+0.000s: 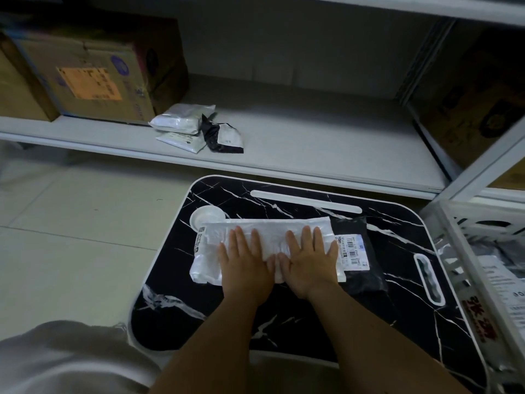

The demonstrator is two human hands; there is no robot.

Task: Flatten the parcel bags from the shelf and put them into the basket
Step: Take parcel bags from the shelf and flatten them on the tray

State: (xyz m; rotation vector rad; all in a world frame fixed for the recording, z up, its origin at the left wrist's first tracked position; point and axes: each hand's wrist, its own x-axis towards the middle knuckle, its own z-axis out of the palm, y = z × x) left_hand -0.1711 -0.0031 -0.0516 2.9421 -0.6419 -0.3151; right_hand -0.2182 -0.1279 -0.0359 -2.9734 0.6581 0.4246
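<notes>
A white parcel bag (210, 245) lies across the black marbled lap table (284, 331). My left hand (244, 263) and my right hand (309, 260) press flat on it side by side, fingers straight. Under its right end lies a black parcel bag (360, 268) with a white label. On the shelf (312, 143) behind sit two white parcel bags (181, 118) stacked and a black one (221, 135) beside them. The white basket (483, 280) stands at the right edge with bags inside.
Cardboard boxes (85, 78) stand on the shelf at the left, and another box (477, 109) at the right behind the shelf post. The table has a round cup recess (207, 217) and a slot handle (429, 277). Tiled floor (71, 223) lies to the left.
</notes>
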